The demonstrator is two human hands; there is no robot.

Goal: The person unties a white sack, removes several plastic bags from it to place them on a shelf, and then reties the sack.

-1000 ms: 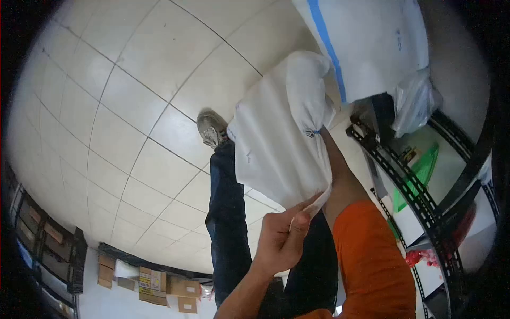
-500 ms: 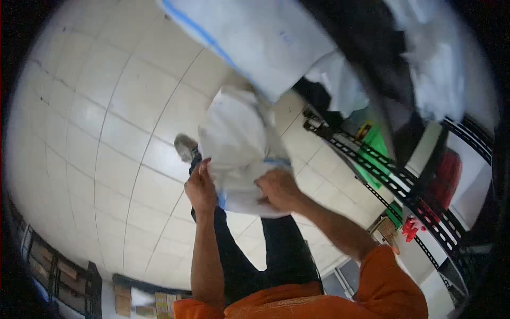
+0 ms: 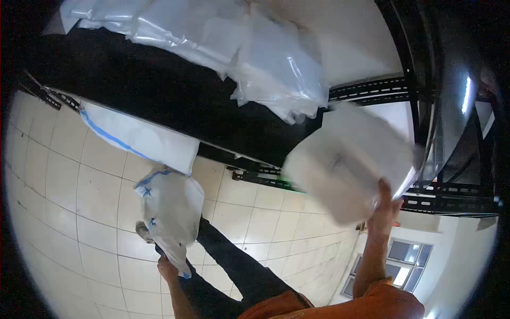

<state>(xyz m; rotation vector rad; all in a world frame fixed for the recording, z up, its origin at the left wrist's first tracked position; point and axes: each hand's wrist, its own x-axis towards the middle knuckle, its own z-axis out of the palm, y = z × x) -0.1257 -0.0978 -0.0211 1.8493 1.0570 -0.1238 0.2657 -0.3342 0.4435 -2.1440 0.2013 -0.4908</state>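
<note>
The person's right hand (image 3: 387, 208) is raised at about four o'clock, fingers wrapped round the lower edge of a pale wrapped package (image 3: 348, 169), blurred, lifted up against the black metal shelf rack (image 3: 372, 87). The left hand (image 3: 167, 267) hangs low at seven o'clock, pinching the bottom corner of a white bag with blue trim (image 3: 170, 212) that dangles over the tiled floor (image 3: 64, 207). Just above it, at ten o'clock, a white sack with a blue stripe (image 3: 143, 139) lies under the shelf. Clear plastic bags (image 3: 249, 58) sit piled at twelve o'clock.
</note>
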